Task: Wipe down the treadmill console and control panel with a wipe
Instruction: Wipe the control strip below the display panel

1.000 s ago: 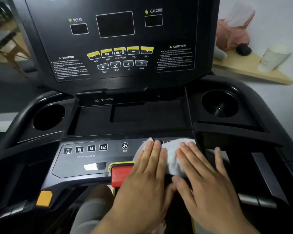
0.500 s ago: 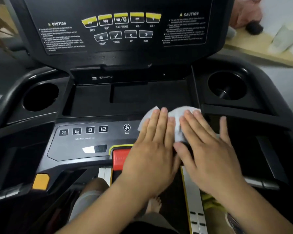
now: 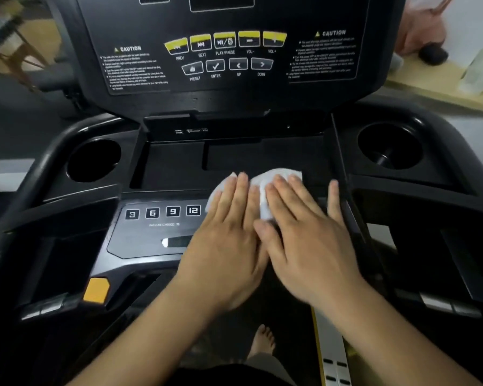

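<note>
**A:** Looking down at a black treadmill here. Where to find the wipe?

**B:** Dead centre, pinned under both hands. White, crumpled wipe sitting right at the seam between the control panel and the shallow tray behind it. Partly on the panel, partly poking into the tray.

**A:** Gripping it or just pressing?

**B:** Just pressing, tbh. Left hand laid flat, fingers straight and close together, covering the wipe's left half. Same deal with the right hand on the right half, except for the pinky splayed out onto bare black plastic. No curling round the wipe on either side. Thumbs meeting in the middle, touching or just nearly, can't tell through the motion blur.

**A:** Anything else around?

**B:** Left of the hands, uncovered: incline buttons marked 3, 6, 9, 12. Up above, a tilted console with a row of yellow buttons and CAUTION text on both sides. Left cup holder and right cup holder flanking the tray. Orange tab at lower left. Bare foot down between the forearms. Wooden shelf off at upper right, with a pink thing too blurry to name.
</note>
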Tool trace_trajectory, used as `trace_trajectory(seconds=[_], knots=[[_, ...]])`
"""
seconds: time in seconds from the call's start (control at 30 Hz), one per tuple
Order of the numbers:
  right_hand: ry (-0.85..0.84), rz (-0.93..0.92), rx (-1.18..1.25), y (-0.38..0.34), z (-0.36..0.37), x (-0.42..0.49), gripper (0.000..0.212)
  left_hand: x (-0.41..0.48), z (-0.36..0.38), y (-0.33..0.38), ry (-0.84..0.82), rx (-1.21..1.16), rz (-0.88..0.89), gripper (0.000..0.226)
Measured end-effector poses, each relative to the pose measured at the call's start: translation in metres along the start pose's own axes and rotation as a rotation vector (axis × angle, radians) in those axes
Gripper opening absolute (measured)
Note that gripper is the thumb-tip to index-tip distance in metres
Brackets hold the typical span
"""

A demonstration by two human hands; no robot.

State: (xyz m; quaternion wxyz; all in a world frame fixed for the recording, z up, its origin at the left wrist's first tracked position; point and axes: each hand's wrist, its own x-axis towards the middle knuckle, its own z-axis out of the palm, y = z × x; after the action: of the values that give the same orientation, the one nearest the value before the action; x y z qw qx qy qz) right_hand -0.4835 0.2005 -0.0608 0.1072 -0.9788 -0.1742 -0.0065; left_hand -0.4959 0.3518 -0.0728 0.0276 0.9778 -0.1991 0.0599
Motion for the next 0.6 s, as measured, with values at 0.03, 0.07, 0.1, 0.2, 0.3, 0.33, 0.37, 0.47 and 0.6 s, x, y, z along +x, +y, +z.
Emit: trace_trajectory(seconds=[0.03, 0.07, 0.1, 0.2, 0.3, 0.33, 0.37, 0.47, 0.6], knots=[[0.005, -0.024, 0.005, -0.005, 0.004, -0.011, 0.069, -0.015, 0.0, 0.001, -0.015, -0.006, 0.016, 0.066], [0.009, -0.054, 0.017, -0.01, 0.006, -0.023, 0.068, -0.03, -0.001, 0.001, -0.03, -0.019, 0.024, 0.066], [0.011, -0.08, 0.026, -0.013, 0.009, -0.032, 0.068, -0.041, -0.003, 0.0, -0.032, -0.03, 0.022, 0.066], [0.005, -0.088, 0.031, -0.017, 0.009, -0.019, 0.07, -0.037, -0.003, -0.018, -0.011, -0.039, -0.024, 0.068], [-0.003, -0.049, 0.026, -0.028, 0.005, 0.017, 0.071, -0.009, -0.006, -0.039, -0.012, -0.059, -0.11, 0.073], [-0.012, -0.042, 0.023, -0.033, 0.006, 0.022, 0.071, -0.008, -0.005, -0.043, -0.019, -0.053, -0.112, 0.073], [-0.01, -0.046, 0.02, -0.037, 0.008, 0.02, 0.07, -0.013, -0.004, -0.045, -0.022, -0.052, -0.093, 0.071], [0.007, -0.084, 0.032, -0.051, 0.016, -0.006, 0.067, -0.051, -0.002, -0.049, 0.014, -0.085, -0.057, 0.066], [-0.016, -0.097, 0.017, -0.069, 0.02, -0.004, 0.068, -0.059, -0.002, -0.077, 0.029, -0.102, -0.108, 0.069]])
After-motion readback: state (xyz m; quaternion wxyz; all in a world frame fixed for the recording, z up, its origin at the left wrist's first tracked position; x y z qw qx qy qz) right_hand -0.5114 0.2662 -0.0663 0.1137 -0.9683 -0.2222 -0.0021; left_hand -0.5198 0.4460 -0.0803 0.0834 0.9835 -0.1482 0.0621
